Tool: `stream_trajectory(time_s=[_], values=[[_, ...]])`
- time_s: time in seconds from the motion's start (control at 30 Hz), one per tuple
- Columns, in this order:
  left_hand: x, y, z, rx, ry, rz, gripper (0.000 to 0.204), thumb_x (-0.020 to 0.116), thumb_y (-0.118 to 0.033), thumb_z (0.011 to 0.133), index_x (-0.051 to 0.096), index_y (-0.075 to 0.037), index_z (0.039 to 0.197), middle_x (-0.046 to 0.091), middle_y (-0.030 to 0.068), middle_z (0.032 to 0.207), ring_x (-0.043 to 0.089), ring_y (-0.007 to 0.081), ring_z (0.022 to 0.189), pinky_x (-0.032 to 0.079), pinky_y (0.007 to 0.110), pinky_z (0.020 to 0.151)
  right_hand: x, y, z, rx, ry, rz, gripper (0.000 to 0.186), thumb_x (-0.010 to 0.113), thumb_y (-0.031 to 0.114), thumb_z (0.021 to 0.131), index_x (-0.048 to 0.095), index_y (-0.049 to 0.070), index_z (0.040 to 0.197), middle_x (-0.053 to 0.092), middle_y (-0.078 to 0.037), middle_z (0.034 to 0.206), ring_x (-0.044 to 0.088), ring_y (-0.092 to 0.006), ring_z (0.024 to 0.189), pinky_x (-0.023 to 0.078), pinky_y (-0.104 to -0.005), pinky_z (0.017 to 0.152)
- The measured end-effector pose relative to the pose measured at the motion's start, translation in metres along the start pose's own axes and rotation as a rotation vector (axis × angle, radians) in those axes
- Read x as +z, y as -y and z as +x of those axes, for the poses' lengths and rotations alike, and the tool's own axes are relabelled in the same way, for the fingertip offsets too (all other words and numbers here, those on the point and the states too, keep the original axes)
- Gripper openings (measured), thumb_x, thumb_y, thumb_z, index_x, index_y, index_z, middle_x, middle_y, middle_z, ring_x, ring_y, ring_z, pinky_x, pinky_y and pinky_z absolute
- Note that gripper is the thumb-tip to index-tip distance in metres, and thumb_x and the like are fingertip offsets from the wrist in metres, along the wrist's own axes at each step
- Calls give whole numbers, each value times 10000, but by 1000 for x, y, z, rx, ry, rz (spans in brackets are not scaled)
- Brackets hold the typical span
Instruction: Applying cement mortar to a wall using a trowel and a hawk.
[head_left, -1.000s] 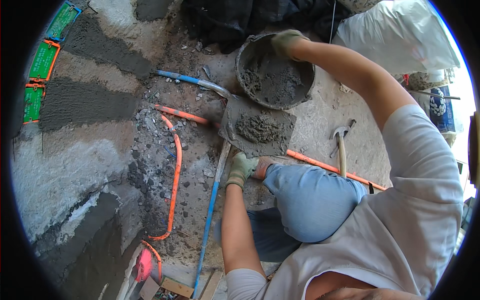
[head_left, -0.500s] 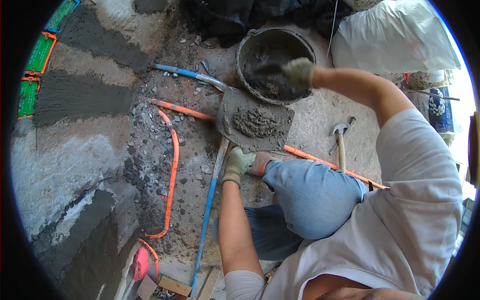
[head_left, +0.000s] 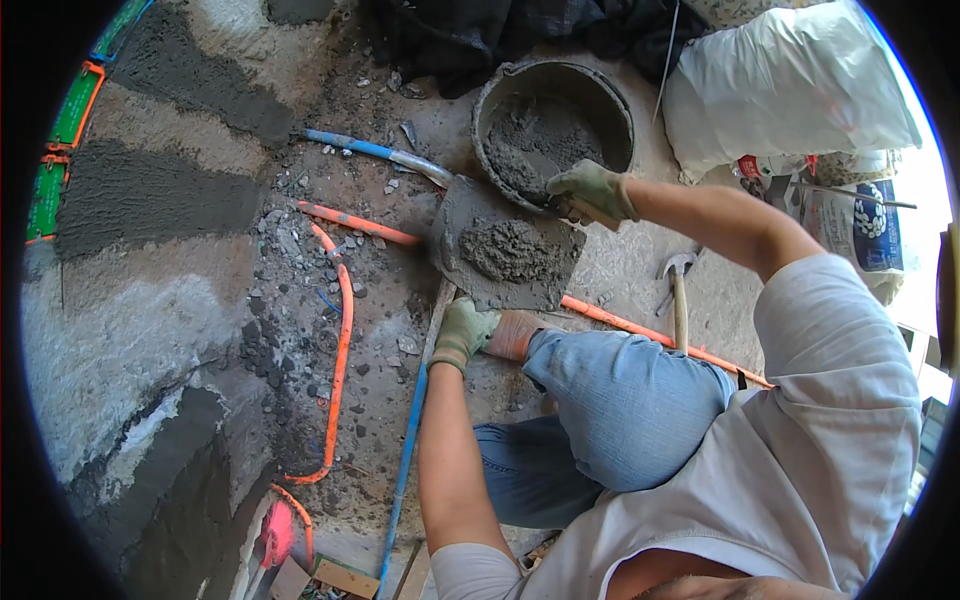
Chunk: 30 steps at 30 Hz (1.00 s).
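My left hand (head_left: 464, 330), in a pale green glove, grips the underside of a mortar board (head_left: 455, 270) carrying a lumpy pile of wet grey mortar (head_left: 505, 250). My gloved right hand (head_left: 590, 190) is closed round a tan trowel handle (head_left: 595, 213) at the near rim of the bucket (head_left: 626, 120); the trowel's blade is hard to make out. Grey mortar (head_left: 530, 135) lies inside the bucket, which stands just beyond the board.
Orange conduit (head_left: 343, 370), blue pipe (head_left: 410, 440) and rubble surround my feet. A hammer (head_left: 681, 310) lies to the right. White sacks (head_left: 780, 90) and dark cloth (head_left: 430, 40) are at the back. Green electrical boxes (head_left: 75, 105) edge the mortared surface at left.
My right hand has come out from inside the bucket, down and nearer to me at its front rim. My left hand and the board have shifted slightly left.
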<state>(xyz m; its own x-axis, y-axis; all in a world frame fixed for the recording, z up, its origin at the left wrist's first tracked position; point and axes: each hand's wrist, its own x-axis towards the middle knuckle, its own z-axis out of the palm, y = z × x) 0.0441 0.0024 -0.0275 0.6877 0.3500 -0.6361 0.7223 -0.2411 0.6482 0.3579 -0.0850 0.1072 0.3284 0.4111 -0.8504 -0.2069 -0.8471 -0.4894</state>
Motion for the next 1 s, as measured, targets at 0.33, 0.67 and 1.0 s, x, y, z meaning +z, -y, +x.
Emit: stream_trajectory(time_s=[0.33, 0.67, 1.0], values=[[-24, 28, 14, 54, -30, 10, 463, 772, -331, 678, 672, 22, 960, 667, 269, 948, 639, 421, 958, 524, 430, 820, 77, -47, -60, -479, -291, -288, 290, 648, 312, 903, 619, 24, 893, 576, -16, 690, 485, -80, 646, 440, -275, 607], [-13, 45, -91, 354, -516, -115, 194, 674, -222, 791, 670, -48, 876, 674, 168, 779, 664, 312, 724, 523, 389, 658, 118, 55, -98, -493, -261, -926, 245, 658, 287, 852, 612, 58, 924, 619, -191, 811, 618, -394, 758, 480, -470, 657], [-78, -129, -270, -378, -595, -1394, 176, 727, -123, 836, 691, -12, 968, 679, -4, 801, 568, 97, 660, 484, 289, 591, 138, 165, -299, -813, -110, -959, 242, 656, 256, 845, 594, 47, 949, 630, -181, 879, 621, -395, 783, 481, -478, 654]])
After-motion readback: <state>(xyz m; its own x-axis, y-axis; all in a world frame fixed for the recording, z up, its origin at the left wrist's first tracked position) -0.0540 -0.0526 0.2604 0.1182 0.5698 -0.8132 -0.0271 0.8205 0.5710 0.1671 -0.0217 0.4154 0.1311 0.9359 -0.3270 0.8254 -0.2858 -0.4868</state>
